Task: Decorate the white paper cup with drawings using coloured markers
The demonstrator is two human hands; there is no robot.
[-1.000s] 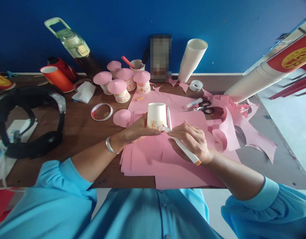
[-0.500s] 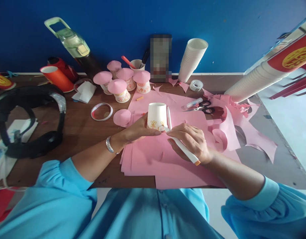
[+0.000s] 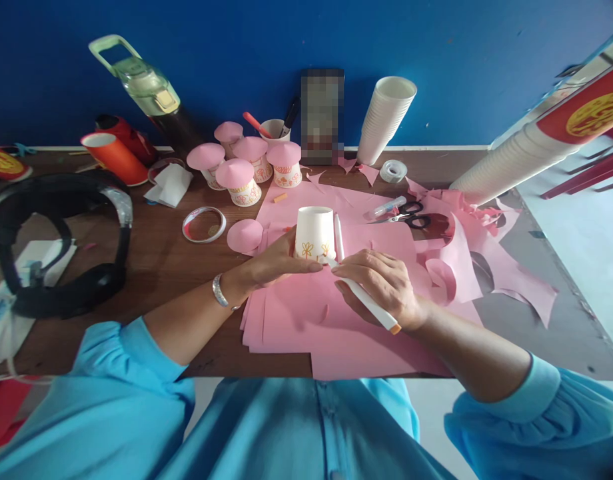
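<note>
Paper cup [image 3: 314,230] upside down on pink paper [image 3: 336,320], orange flowers drawn near its rim. Left hand [image 3: 274,261] steadies it, fingers curled around the lower side, thumb along the rim. Right hand [image 3: 384,287] pinches a white marker [image 3: 366,300], tip seemingly touching the cup just beyond the fingertips. Marker cap [image 3: 339,238] lies beside the cup; scissors [image 3: 411,217] farther right.

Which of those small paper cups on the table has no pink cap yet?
The upside-down white cup on the pink paper, steadied by the left hand. Its top is bare; the four behind wear pink caps. The right hand holds a marker at its base.
</note>
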